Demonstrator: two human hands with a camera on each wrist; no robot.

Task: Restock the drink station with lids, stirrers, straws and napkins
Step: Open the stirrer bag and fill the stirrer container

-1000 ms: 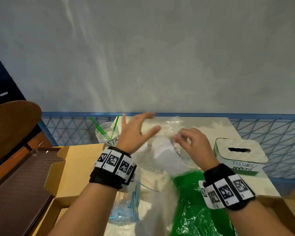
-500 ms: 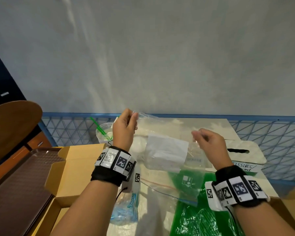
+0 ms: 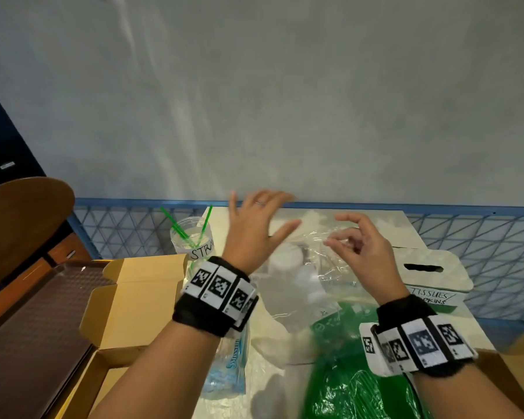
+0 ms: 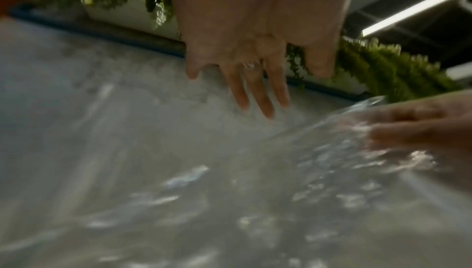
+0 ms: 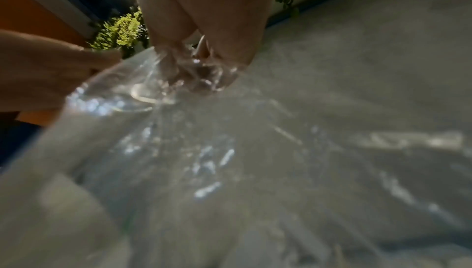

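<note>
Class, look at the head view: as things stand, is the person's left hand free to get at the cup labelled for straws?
Probably yes. The left hand is open, holds nothing, and hovers just right of the straw cup, with nothing between them. The right hand pinches the clear bag.

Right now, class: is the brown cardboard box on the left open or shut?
Open. The cardboard box has its flaps folded up and outward, leaving its top uncovered in the head view. What it holds cannot be told.
</note>
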